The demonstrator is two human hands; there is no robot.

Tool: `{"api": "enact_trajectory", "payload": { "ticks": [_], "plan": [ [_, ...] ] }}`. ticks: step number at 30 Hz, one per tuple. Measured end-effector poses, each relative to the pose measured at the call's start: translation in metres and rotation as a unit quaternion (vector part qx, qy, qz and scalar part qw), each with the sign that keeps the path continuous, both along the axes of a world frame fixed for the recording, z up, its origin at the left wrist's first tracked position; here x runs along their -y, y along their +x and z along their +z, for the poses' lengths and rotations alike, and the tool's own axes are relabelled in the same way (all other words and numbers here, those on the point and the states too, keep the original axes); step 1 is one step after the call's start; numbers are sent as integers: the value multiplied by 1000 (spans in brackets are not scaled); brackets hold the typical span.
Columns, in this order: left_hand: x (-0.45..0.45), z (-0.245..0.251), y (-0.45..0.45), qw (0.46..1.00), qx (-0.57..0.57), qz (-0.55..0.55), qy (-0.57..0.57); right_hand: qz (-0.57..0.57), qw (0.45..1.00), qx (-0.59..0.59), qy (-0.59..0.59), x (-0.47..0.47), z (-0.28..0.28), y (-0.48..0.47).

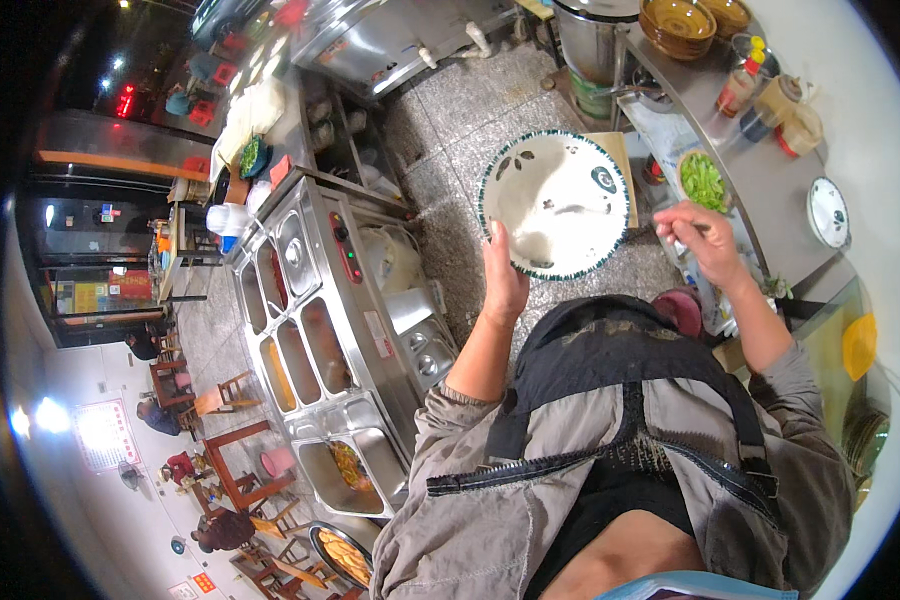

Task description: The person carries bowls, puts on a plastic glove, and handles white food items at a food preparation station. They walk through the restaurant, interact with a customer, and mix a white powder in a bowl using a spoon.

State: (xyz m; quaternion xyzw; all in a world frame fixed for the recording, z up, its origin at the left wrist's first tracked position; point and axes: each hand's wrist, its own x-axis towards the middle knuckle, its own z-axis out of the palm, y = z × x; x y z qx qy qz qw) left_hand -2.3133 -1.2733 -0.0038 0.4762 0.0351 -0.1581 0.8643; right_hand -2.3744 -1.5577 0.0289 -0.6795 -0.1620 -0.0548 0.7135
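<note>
My left hand (pixel 504 281) grips the near left rim of a large white bowl (pixel 562 202) with a green edge and dark leaf patterns. Only shadow and light show on the bowl's inner surface. To the right of the bowl, my right hand (pixel 709 244) is raised with its fingers bent together. Something small and dark shows at those fingers, too unclear to name. Just beyond that hand sits a container of chopped green leaves (pixel 701 180), beside the steel counter.
A steel food warmer (pixel 330 330) with several inset pans stands to the left. On the right counter (pixel 776 191) are sauce bottles (pixel 741 84), stacked brown bowls (pixel 679 26) and a small patterned dish (pixel 828 212). A lidded steel pot (pixel 592 41) stands ahead; seated people (pixel 225 531) are far left.
</note>
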Motion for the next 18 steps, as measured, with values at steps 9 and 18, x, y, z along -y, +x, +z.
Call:
{"api": "enact_trajectory", "payload": {
  "ticks": [9,18],
  "plan": [
    [7,-16,2,997,30,61,-24,-111,987,-11,-114,-18,-3,-14],
    [18,-31,-2,990,62,125,-11,-182,958,33,-217,-53,7,-26]
  ]
}}
